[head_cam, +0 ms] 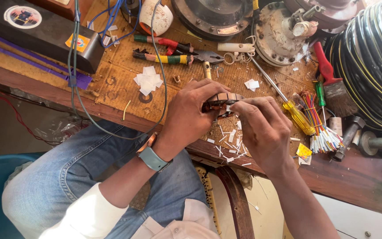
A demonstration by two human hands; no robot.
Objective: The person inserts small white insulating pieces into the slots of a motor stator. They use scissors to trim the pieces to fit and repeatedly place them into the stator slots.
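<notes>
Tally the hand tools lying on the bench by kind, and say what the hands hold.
Pliers: 2
Screwdrivers: 2
Paintbrush: 1
Hammer: 1
Total: 6
The left hand and the right hand both grip a small round motor stator.

Left hand (190, 113) grips a small wound stator (221, 101); right hand (261, 126) pinches at its rim above the workbench (124, 84).
</notes>
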